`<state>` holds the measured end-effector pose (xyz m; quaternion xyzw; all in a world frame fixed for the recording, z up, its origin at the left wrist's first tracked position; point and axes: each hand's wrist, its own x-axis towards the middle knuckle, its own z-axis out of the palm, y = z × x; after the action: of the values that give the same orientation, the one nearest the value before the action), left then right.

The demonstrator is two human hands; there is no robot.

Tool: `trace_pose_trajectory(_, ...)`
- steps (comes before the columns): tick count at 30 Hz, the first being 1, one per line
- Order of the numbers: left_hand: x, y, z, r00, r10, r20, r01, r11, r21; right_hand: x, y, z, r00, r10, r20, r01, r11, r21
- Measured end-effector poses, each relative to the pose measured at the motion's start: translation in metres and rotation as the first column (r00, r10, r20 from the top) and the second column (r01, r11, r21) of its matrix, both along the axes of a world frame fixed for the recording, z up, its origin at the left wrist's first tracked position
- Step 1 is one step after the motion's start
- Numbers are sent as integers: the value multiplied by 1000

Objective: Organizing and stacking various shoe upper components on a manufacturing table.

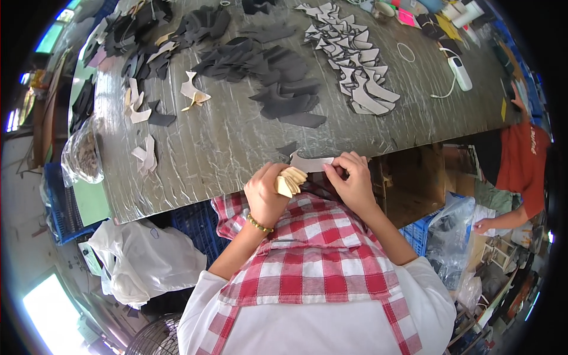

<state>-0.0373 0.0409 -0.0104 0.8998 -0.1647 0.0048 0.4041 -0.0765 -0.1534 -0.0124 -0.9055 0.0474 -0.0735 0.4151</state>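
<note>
One clear plastic bag (pixel 83 152) with something brownish inside sits at the far left, and we're off along the wrinkled, shiny tabletop (pixel 213 136)! Below the edge bulges a white plastic bag (pixel 151 257); above it lie a few crossed pale-grey cut pieces (pixel 146 155). On we go to the heaped black cut pieces (pixel 231 59) further back.

Now the left hand (pixel 264 192), a beaded bracelet (pixel 260 224) at its wrist: we see its fingers curled firmly round a fanned stack of cream cut pieces (pixel 290 181), at the table's near edge. Just beyond that stack, one curved grey cut piece (pixel 313 164) stretches across to the right hand (pixel 354 180), whose thumb and forefinger pinch its right end. Whether the left fingers touch it too, we can't tell.

Behind, we've got overlapping rows of pale-grey curved pieces (pixel 361 74), then a white handheld device (pixel 460 73) with its cord, and at far right a co-worker in a red shirt (pixel 523 168).
</note>
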Motion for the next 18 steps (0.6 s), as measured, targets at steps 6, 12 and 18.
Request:
trace_pose_trajectory(6, 1, -1, -9, 1000, 12, 22, -13, 999, 36, 3, 0, -4, 998, 19, -55, -21, 999, -37)
trace_pose_trajectory(12, 2, -1, -6, 1000, 12, 9, -12, 998, 56, 4, 0, -1, 994, 28, -103, -33, 998, -45)
trace_pose_trajectory(18, 1, -1, -8, 988, -41, 146, 21, 990, 140, 5, -1, 10, 983, 15, -181, -45, 986, -162)
